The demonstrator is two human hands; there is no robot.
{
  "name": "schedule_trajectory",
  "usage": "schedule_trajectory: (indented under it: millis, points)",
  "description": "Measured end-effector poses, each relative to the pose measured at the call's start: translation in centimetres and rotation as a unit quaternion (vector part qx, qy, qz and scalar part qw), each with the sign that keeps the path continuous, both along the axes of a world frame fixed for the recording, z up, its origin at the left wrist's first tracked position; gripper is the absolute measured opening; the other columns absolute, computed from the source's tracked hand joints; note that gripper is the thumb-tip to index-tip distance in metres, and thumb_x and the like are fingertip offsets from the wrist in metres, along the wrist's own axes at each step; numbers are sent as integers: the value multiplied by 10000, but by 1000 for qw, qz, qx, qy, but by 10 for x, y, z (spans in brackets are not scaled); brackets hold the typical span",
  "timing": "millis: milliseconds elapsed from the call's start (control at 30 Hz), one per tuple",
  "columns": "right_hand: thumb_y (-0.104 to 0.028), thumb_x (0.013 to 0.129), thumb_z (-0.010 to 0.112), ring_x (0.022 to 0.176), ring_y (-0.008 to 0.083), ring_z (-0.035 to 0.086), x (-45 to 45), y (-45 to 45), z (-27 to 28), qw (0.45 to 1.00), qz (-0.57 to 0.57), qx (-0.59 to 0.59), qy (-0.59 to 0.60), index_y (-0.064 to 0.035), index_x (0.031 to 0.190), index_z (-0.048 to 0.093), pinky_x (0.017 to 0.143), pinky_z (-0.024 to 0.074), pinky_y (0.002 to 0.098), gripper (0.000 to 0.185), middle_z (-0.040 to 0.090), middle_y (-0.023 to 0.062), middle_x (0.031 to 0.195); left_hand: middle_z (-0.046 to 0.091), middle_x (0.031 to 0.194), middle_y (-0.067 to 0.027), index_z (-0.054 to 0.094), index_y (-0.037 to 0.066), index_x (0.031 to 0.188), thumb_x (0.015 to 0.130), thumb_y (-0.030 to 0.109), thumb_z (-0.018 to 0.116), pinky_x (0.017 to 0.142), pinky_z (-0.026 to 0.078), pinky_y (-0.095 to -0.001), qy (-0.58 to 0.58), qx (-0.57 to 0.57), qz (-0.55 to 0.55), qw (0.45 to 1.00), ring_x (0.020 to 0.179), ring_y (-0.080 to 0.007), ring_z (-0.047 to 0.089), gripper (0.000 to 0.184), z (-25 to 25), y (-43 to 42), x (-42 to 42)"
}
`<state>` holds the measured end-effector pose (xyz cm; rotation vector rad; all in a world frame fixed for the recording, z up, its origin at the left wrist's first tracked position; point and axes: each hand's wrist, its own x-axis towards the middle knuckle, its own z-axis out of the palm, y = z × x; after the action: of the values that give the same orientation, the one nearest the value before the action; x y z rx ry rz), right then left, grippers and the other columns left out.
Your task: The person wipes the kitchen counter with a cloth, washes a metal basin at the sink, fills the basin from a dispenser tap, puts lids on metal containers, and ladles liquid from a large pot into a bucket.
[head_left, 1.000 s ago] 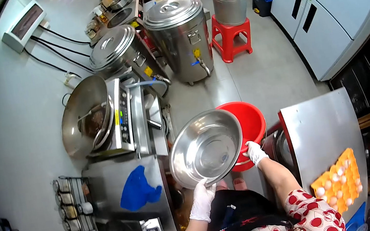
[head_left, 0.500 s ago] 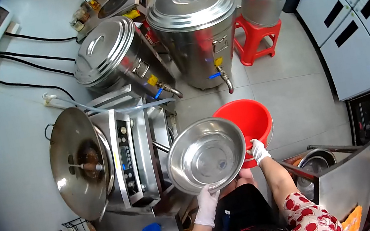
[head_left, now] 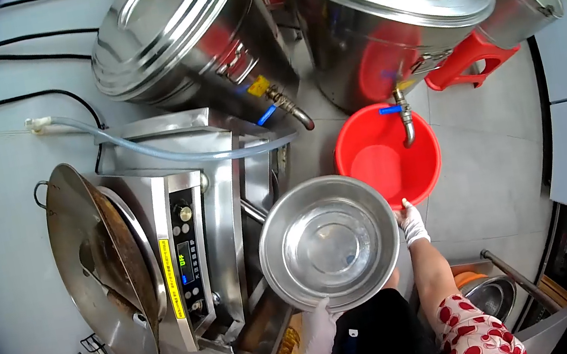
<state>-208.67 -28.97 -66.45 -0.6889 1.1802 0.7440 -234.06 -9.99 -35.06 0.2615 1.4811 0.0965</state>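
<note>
My gloved left hand [head_left: 319, 333] grips the near rim of a wide stainless steel basin [head_left: 331, 248], thumb over the edge, and holds it tilted toward me. Nothing shows inside the basin. With my gloved right hand [head_left: 412, 222] I grasp the near rim of a red plastic bucket [head_left: 377, 172], just right of the basin. The bucket's far side sits below the bent metal tap [head_left: 406, 121], which has a blue lever, on the large lidded steel barrel [head_left: 338, 54]. Inside the bucket I see only bare red plastic.
A second lidded barrel [head_left: 190, 57] with a tap stands left of the first. At left, a wok [head_left: 98, 263] rests on a steel cooker [head_left: 190, 269], with a pale hose [head_left: 165, 152] behind. A metal pail [head_left: 514, 0] stands on a red stool [head_left: 471, 60] at back right.
I have come closer to the barrels. My right hand has carried the bucket forward until it lies under the larger barrel's tap. The basin has stayed in my left hand.
</note>
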Motion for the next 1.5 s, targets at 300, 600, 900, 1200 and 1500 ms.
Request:
schedule_trajectory:
  millis: [300,600,900,1200,1500]
  points:
    - [-249,747,683,1186,356,421,71,177,160,545,491,-435,-522,42,1239,448,989,357,407,619,469,239,1237,590,1073,-129,501,-28,1131,849,95,504,716,538,-337,127,36,-63,989,889,-240,621,308,11,-14,-16]
    - [-145,733,672,865,363,589,74,371,197,356,658,-325,-579,-74,999,556,764,491,402,299,536,221,1021,620,901,-144,544,-96,995,794,40,557,584,548,-340,118,71,12,990,764,-238,630,243,18,-31,-33]
    - [-15,740,592,846,357,577,38,327,251,538,481,-224,-655,-12,898,547,733,475,360,164,560,234,972,613,901,-178,523,-108,1014,809,32,513,582,556,-348,117,49,6,992,702,-260,644,248,37,-24,-22]
    - [-11,813,527,907,271,582,29,376,190,633,512,-32,-580,-28,1078,487,795,443,333,268,593,165,973,580,1025,-172,502,-97,1055,749,18,579,644,544,-341,136,55,47,988,859,-249,614,336,5,-38,-54]
    - [-315,875,485,1108,331,521,36,313,167,431,765,-169,-447,6,1138,560,940,410,380,421,557,224,1151,565,1050,-165,489,-65,1108,803,55,536,722,517,-387,42,16,80,996,912,-258,591,330,3,-23,-42]
